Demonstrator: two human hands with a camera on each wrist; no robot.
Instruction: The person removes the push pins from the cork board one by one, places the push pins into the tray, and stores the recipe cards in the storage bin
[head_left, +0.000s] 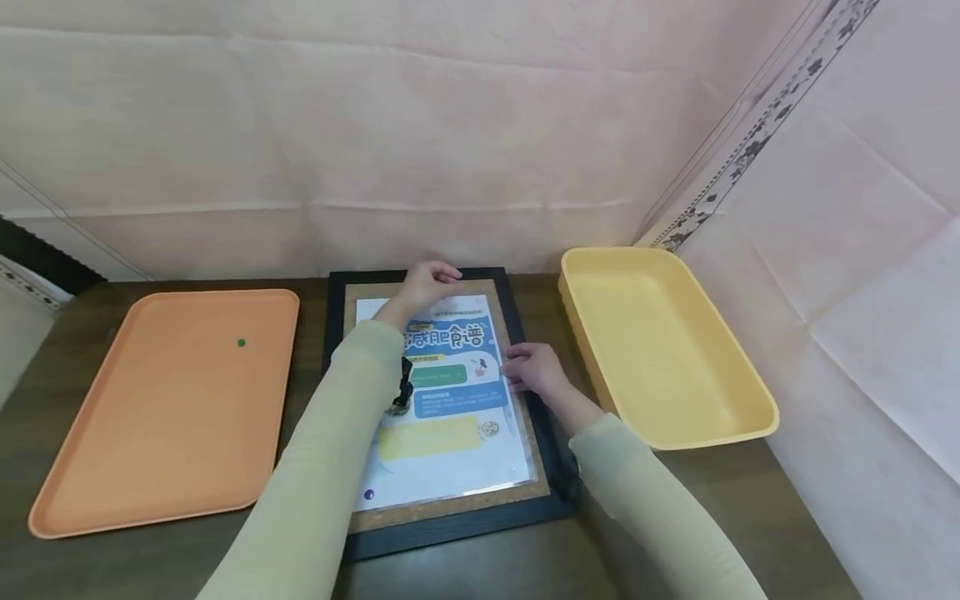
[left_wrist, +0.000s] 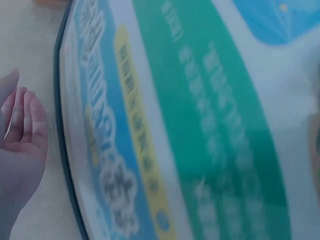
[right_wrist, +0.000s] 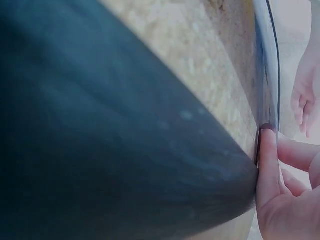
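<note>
A printed poster [head_left: 450,467] in a clear glossy cover lies on a cork board [head_left: 442,506] with a black frame [head_left: 457,535]. My left hand [head_left: 423,292] is over the board's top edge, fingers loosely bent with nothing between them. In the left wrist view, the left hand [left_wrist: 22,145] appears beyond the poster's top. My right hand [head_left: 536,371] pinches the poster's right edge about halfway up. The right wrist view shows the fingers [right_wrist: 270,165] close against the black frame. A small purple round piece [head_left: 368,494] sits at the poster's lower left corner.
An orange tray [head_left: 180,417] stands left of the board, with a small green round piece [head_left: 241,342] on it. To the right is a deep yellow tray [head_left: 660,350]. Pale cloth walls [head_left: 450,125] rise behind the brown table [head_left: 480,575] and along its right side.
</note>
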